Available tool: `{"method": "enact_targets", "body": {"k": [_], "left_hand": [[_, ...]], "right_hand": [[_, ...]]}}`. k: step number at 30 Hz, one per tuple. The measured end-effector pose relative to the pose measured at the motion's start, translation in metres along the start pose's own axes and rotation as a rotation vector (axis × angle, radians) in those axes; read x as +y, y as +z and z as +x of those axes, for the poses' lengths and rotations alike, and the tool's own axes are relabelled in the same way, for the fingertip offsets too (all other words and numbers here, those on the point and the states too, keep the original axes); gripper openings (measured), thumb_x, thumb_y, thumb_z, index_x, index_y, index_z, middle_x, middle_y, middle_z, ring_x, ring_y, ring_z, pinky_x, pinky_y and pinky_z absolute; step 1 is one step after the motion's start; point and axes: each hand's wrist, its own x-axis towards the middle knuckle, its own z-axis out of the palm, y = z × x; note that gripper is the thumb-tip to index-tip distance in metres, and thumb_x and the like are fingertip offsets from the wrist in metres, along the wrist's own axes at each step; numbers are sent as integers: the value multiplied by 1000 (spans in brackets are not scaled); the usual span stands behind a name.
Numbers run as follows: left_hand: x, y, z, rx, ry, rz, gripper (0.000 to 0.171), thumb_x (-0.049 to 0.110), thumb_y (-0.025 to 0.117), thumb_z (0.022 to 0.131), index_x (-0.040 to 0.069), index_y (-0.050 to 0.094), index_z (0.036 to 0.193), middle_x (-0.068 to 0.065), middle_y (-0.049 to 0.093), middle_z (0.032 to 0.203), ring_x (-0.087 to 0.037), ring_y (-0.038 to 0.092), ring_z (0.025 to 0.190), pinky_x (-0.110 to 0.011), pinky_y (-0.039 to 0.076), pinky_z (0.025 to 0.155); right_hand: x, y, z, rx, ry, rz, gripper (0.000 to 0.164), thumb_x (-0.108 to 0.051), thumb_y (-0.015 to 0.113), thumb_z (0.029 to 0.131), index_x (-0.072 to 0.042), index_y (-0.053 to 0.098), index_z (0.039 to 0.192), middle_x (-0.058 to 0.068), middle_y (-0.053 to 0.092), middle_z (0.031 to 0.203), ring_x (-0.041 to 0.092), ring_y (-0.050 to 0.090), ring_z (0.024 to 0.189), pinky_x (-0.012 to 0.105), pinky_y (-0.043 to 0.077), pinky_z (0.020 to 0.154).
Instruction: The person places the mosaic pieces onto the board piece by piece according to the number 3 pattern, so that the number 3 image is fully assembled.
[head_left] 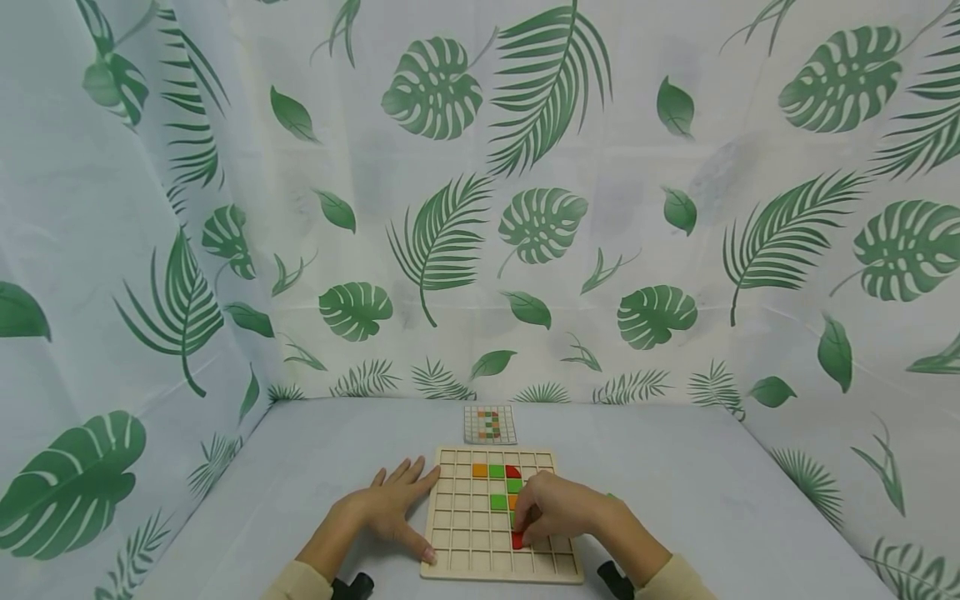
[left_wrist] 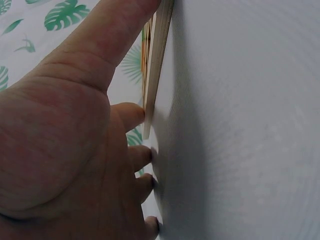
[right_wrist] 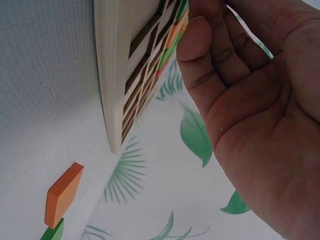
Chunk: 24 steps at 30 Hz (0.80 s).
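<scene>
A wooden grid board (head_left: 468, 542) lies on the table, bearing several coloured tiles. My left hand (head_left: 393, 508) spreads its fingers beside the board, thumb on the lower left corner and index fingertip at the left edge. My right hand (head_left: 562, 504) reaches over the board's right half with curled fingers, pinching a red tile (head_left: 517, 541) low on the grid. Above it run green and orange tiles, partly covered by the fingers. Along an upper row sit an orange tile (head_left: 480, 470), a green tile (head_left: 497, 472) and a red tile with a rounded corner (head_left: 513, 472).
Behind the board lies a small card (head_left: 490, 425) with a coloured grid pattern. Off the board, an orange tile (right_wrist: 64, 195) and a green tile (right_wrist: 54, 232) lie on the table in the right wrist view. A leaf-print curtain (head_left: 480, 250) stands around the table.
</scene>
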Motion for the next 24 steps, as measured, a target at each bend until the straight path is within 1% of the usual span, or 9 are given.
{"method": "enact_targets", "body": {"k": [6, 13, 22, 24], "left_hand": [[0, 0, -1, 2, -1, 1, 129, 72, 87, 64, 22, 26, 167, -16, 16, 175, -39, 10, 163, -70, 7, 127], [0, 0, 0, 0, -2, -2, 129, 71, 88, 64, 22, 26, 167, -16, 16, 175, -39, 9, 163, -70, 7, 127], [-1, 0, 1, 3, 1, -2, 130, 73, 87, 63, 21, 27, 166, -16, 16, 175, -40, 10, 162, -71, 7, 126], [-1, 1, 2, 1, 0, -4, 130, 73, 87, 63, 22, 27, 166, -16, 16, 175, -40, 10, 162, -70, 7, 127]], "right_hand": [[-2, 0, 0, 1, 1, -4, 11, -5, 85, 84, -14, 83, 90, -13, 75, 83, -4, 62, 68, 16, 56, 65], [-2, 0, -1, 5, -14, -44, 13, -6, 86, 83, -15, 83, 91, -15, 75, 84, -5, 60, 68, 17, 56, 65], [0, 0, -1, 6, -7, -27, 12, -7, 86, 83, -16, 83, 90, -15, 75, 83, -4, 63, 69, 17, 56, 66], [0, -2, -2, 23, -10, -43, 12, -8, 87, 82, -17, 83, 89, -15, 74, 84, -4, 63, 70, 17, 56, 67]]}}
